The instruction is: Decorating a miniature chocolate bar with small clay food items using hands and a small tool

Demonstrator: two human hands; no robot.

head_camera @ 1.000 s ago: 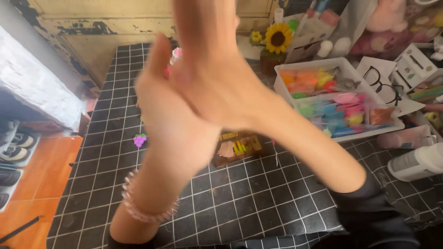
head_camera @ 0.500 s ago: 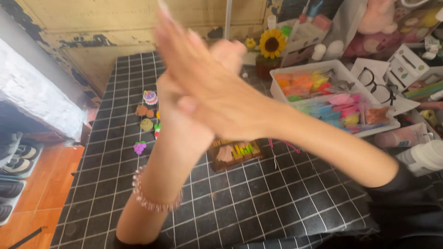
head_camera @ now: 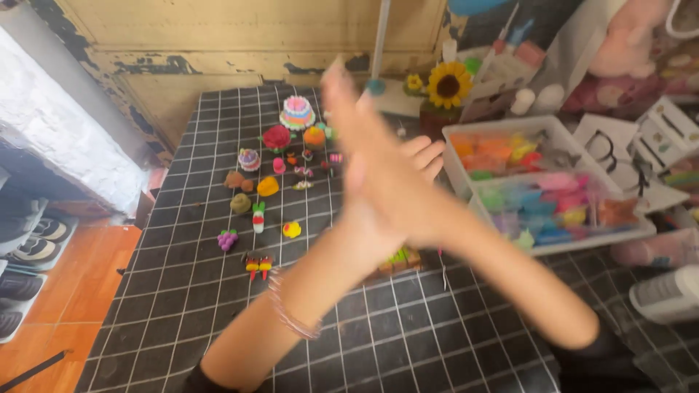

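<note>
Palms pressed flat together, right hand over left hand (blurred), above clay miniatures, gridded table.

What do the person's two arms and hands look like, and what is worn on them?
Both forearms are bare. The left arm carries a thin beaded bracelet, pinkish, near the wrist. A dark sleeve shows at the right elbow, and dark cloth at the left elbow too. The left hand and right hand wear no gloves; motion blur hides any rings.
</note>
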